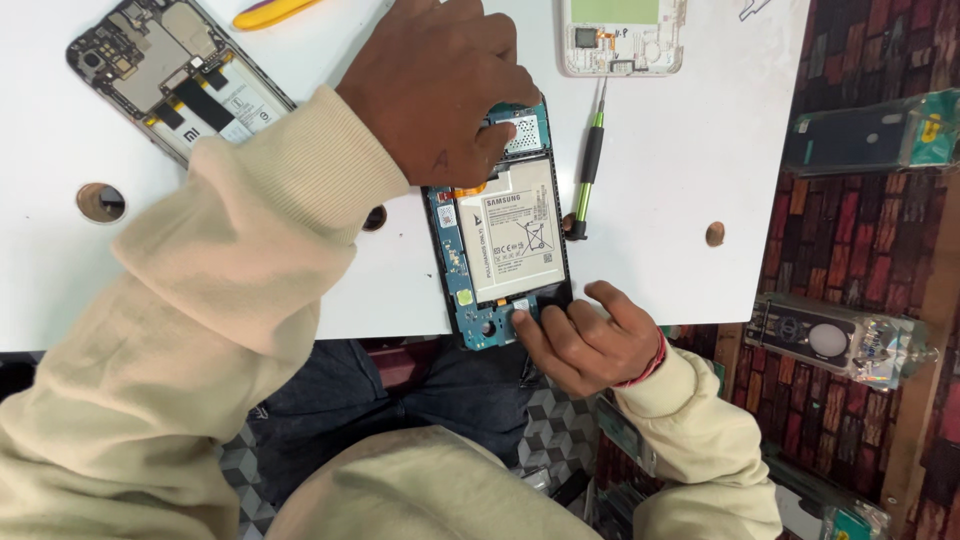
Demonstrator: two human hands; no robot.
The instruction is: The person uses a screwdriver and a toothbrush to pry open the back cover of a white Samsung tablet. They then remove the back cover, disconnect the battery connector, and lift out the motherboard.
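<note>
Subject: an opened smartphone (500, 230), back cover off, lies lengthwise on the white table (680, 170), its lower end reaching the near table edge. Its white battery (512, 232) sits exposed in the middle of the frame; blue circuit boards show at the top and bottom ends.

Left hand (435, 85): it rests over the upper end of the smartphone, fingers curled down onto the top circuit board, pressing the device in place. The fingertips are partly hidden beneath the hand, so whether they pinch a small part cannot be told.

Right hand (585, 340): it is positioned at the lower end of the smartphone, fingers drawn narrow, thumb and forefinger on the bottom board just below the battery. No tool is visible in it.

Surroundings: a green-and-black screwdriver (590, 165) lies on the table just right of the smartphone, touching neither hand. A second opened phone (180, 75) lies at the far left, well apart. A white phone frame (625, 35) lies at the top edge, beyond the screwdriver tip. A yellow pry tool (270, 12) lies at the top left. Packaged items stand against the brick-pattern wall (870, 240) at right.
</note>
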